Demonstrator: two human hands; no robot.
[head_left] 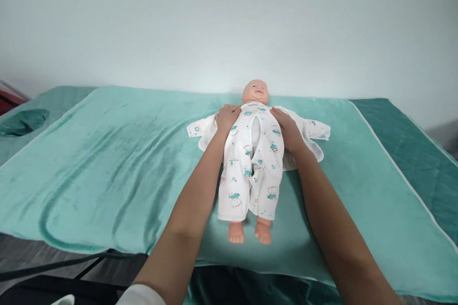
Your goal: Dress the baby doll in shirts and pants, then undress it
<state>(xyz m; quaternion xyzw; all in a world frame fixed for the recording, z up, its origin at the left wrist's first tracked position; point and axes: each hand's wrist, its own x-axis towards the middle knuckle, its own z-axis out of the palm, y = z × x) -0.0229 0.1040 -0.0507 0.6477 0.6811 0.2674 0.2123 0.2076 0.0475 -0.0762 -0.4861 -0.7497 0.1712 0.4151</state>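
A baby doll (255, 92) lies on its back, head toward the wall, bare feet toward me. White printed baby trousers (269, 167) with a split crotch cover its legs and reach up to its chest. Under them a matching white baby shirt (315, 129) is spread out, sleeves stretched to both sides. My left hand (228, 117) is closed on the upper edge of the trousers at the doll's side, on the left. Opposite it, my right hand (288, 129) grips the trousers' other upper side; its fingertips are partly hidden by the cloth.
A light green velvety blanket (107, 171) with wrinkles on the left covers the bed. Darker green quilted bedding (411, 138) shows at the right. A white wall (179, 28) stands behind. At the lower left are a dark strap or bar and a black object (53, 288).
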